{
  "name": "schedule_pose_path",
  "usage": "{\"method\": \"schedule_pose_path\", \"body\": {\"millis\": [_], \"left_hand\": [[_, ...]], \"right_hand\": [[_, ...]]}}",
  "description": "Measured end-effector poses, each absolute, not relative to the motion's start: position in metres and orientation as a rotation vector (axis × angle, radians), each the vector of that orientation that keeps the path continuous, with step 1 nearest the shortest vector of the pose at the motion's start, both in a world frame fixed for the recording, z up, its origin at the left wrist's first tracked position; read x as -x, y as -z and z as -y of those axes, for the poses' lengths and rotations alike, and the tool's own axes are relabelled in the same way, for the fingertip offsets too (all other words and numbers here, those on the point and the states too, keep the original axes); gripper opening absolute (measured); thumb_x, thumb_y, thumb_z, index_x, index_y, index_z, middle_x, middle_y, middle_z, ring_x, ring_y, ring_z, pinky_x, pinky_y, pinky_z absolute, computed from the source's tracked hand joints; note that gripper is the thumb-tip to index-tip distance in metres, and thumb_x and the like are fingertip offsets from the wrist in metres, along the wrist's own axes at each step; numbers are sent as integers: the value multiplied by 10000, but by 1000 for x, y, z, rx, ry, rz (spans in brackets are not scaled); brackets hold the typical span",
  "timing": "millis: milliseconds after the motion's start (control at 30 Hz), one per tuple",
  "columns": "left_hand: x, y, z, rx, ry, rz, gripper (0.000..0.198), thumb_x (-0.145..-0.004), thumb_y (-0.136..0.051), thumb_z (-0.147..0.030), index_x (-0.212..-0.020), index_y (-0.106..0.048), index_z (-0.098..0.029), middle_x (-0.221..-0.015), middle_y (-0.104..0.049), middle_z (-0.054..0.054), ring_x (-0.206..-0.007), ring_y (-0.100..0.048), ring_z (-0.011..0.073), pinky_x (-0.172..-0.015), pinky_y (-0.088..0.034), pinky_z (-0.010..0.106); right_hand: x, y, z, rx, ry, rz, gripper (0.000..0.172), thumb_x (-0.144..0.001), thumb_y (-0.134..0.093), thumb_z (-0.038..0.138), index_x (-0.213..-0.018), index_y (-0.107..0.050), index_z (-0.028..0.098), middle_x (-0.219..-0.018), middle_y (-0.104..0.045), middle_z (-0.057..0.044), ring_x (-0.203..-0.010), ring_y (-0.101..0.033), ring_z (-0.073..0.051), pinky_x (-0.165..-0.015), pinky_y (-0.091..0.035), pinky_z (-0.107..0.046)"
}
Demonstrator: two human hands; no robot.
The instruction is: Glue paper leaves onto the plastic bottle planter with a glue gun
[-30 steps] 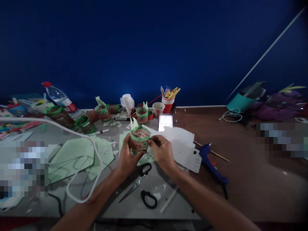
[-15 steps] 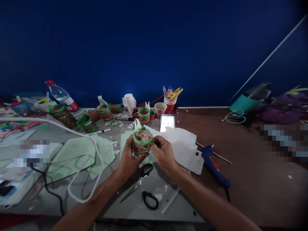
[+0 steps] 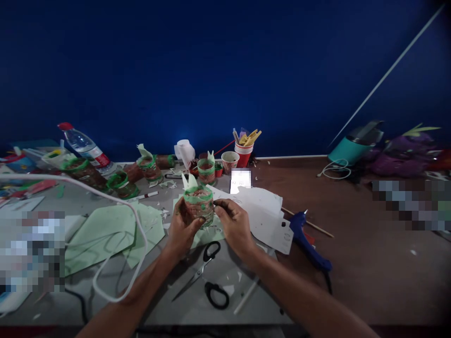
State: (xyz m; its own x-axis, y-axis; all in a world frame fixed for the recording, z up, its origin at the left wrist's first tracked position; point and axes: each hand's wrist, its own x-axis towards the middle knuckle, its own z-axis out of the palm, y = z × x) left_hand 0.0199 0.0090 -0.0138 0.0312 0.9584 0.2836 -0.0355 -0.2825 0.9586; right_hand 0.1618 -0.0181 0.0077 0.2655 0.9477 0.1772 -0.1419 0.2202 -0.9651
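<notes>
My left hand (image 3: 183, 230) is closed around a brown-painted cup (image 3: 199, 206) with a green rim and pale green pointed ears, its side with small green dots turned towards me. My right hand (image 3: 233, 224) is at the cup's right side, thumb and fingertips pinched together; whatever they hold, if anything, is too small to make out. Below the hands, black-handled scissors (image 3: 207, 270) lie spread on the grey table. Pale green paper (image 3: 105, 234) and cut white sheets (image 3: 262, 213) lie on either side.
Similar brown-and-green cups (image 3: 150, 168) stand at the back, near a red cup of yellow tools (image 3: 244, 155) and a lit phone (image 3: 241, 180). A blue glue gun (image 3: 310, 244) lies at right, by a wooden stick. A white cable (image 3: 141, 225) loops across the left, past a water bottle (image 3: 86, 149).
The cup has been tilted so its dotted side faces me instead of its opening. My right fingers have shifted to its right edge. The view has turned slightly right.
</notes>
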Motion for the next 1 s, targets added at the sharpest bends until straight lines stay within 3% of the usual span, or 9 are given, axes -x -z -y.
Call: {"method": "schedule_pose_path", "body": {"millis": [267,467,667,867,1000], "left_hand": [[-15,24,-1,-1624,-1313,-1264,806,-664,-777,-338,-1349,-382,-185,-1288,-565,143,-1230,-533,322,-1057,-400,471],[-12,25,2,-1730,-1294,-1274,798,-667,-788,-359,-1347,-402,-200,-1330,-538,139,-1269,-497,327,-1078,-364,458],[-9,29,3,-1586,-1323,-1138,814,-649,-811,-352,-1350,-421,-213,-1364,-524,139,-1306,-460,333,-1107,-335,454],[-16,25,4,-1372,-1325,-955,794,-652,-830,-340,-1328,-428,-232,-1302,-583,123,-1205,-561,301,-1054,-401,421],[-25,16,2,-1185,-1306,-726,627,-662,-832,-357,-1211,-554,-234,-1175,-665,85,-1064,-644,257,-960,-472,362]], "right_hand": [[-157,-6,20,1132,-915,940,101,-741,-632,277,-768,-660,184,-754,-672,-27,-734,-615,-184,-702,-484,-297],[-162,-15,18,1129,-925,1027,91,-713,-619,258,-654,-592,194,-634,-582,13,-635,-529,-150,-614,-430,-265],[-167,-18,18,1115,-946,1174,97,-723,-561,259,-658,-533,191,-611,-517,30,-590,-468,-129,-547,-382,-243],[-168,-10,23,1200,-387,1448,128,-793,-498,170,-674,-471,212,-661,-500,13,-635,-486,-149,-604,-405,-270],[-171,-5,23,1017,-39,1599,138,-845,-486,108,-762,-483,218,-711,-536,-17,-692,-510,-176,-634,-437,-295]]}}
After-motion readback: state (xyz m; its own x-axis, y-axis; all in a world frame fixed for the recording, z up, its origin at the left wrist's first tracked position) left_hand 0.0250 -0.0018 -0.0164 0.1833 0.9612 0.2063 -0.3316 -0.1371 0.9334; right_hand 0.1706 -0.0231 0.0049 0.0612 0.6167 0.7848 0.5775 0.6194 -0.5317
